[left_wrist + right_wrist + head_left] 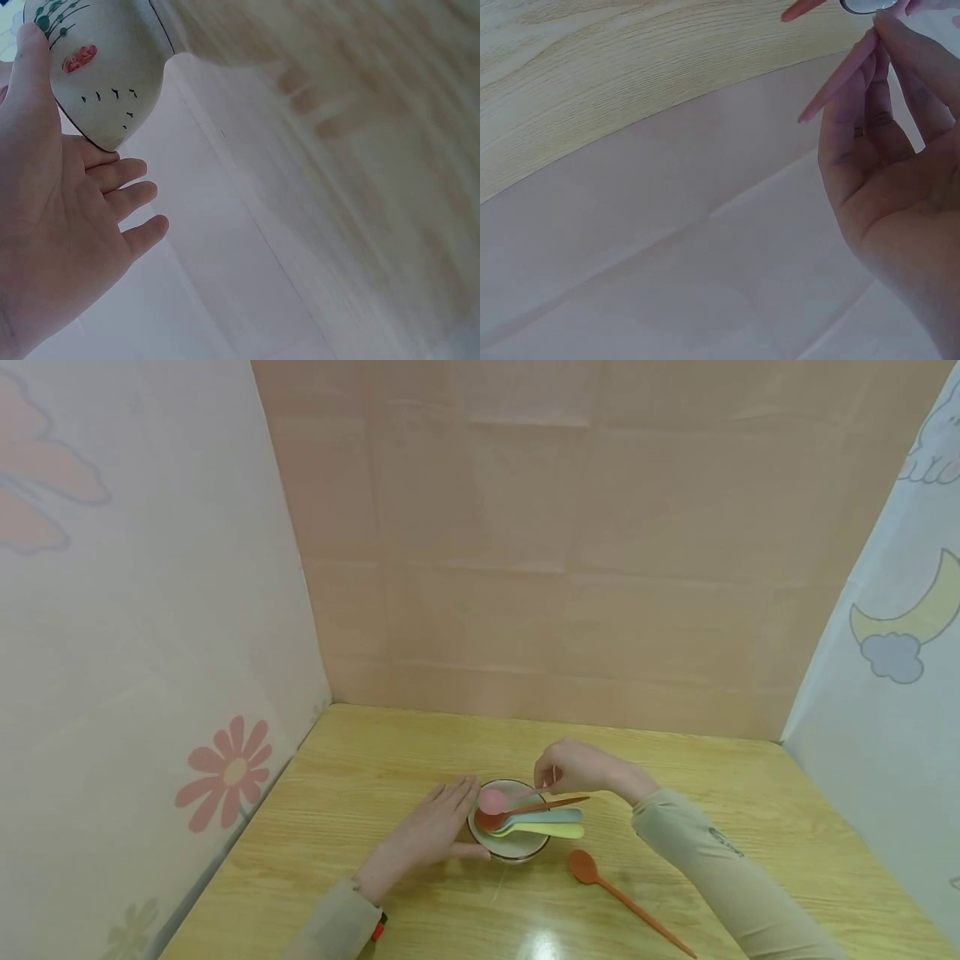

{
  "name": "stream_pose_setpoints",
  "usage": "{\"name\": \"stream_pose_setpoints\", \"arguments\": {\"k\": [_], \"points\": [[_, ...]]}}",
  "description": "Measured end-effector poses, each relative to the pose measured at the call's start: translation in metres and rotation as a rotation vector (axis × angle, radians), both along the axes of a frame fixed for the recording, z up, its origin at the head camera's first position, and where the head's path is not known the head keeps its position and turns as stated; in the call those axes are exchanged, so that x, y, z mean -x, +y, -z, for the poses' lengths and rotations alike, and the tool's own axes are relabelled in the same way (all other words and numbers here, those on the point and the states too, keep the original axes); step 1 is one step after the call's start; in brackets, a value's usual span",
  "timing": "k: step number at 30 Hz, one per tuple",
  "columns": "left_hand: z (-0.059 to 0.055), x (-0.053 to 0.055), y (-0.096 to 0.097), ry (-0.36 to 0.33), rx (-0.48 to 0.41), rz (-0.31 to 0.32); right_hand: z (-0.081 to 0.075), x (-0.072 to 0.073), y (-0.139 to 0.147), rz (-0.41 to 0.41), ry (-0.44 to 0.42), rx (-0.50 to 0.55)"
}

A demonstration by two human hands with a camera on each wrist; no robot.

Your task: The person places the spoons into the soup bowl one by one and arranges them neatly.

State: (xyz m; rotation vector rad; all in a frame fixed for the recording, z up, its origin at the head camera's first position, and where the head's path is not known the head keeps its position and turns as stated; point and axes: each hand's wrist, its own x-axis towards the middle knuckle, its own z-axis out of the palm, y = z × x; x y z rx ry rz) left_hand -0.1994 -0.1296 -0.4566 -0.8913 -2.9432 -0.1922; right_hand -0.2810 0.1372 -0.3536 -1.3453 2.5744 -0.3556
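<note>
The right hand (576, 767) is pinching, partly hiding, the pink spoon (492, 801); leftward, the outstretched left hand (431, 827) is touching the bowl (523, 847).

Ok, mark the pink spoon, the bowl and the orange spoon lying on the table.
Pink spoon (492, 801): head view, on its scoop.
Bowl (124, 56): left wrist view, outer wall.
Orange spoon (582, 865): head view, on its scoop.
</note>
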Motion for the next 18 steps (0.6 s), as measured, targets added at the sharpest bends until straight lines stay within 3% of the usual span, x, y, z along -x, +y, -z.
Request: {"name": "stream_pose_setpoints", "arguments": {"k": [18], "points": [[-0.0046, -0.0018, 0.0008, -0.007, -0.009, -0.001, 0.0089, 0.0000, -0.0091, -0.046, 0.074, -0.033]]}}
